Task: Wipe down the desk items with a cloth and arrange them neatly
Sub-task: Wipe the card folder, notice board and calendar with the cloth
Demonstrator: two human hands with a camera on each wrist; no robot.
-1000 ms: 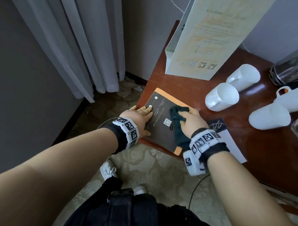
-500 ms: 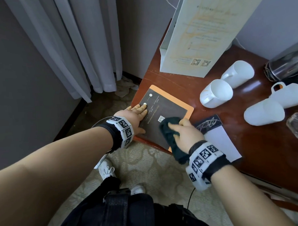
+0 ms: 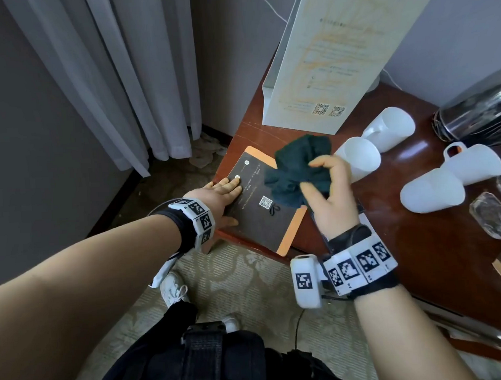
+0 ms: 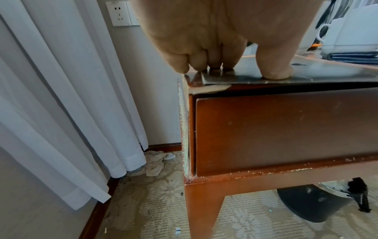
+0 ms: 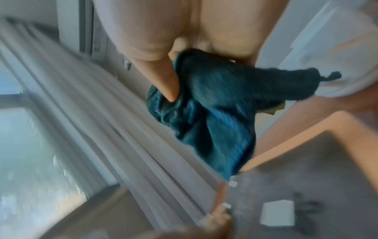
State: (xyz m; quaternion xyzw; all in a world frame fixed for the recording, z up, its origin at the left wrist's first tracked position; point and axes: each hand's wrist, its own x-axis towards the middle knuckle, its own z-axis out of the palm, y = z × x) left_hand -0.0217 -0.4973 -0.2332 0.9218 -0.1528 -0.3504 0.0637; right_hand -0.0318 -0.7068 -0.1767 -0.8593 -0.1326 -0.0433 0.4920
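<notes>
While flat left fingers [image 3: 234, 187] press card [image 3: 269, 215], cloth [image 3: 297, 170] gripped

Standing card [image 3: 344, 56]: faint rows of print, too pale and small to read; two QR codes side by side near its lower edge [image 3: 328, 110].
Dark folder [image 3: 261, 206]: lines of small pale print running along its length, not legible; one QR code near the middle [image 3: 265, 202]; two small round pale marks near its far end, their content too small to tell.
Left wristband [image 3: 197, 218]: square black-and-white coded markers; a white tab beside them bears a mark that cannot be made out.
Right wristband [image 3: 358, 264]: a row of the same square coded markers, one more on the white block at its end.
Wall socket plate [image 4: 120, 13]: no lettering readable.
</notes>
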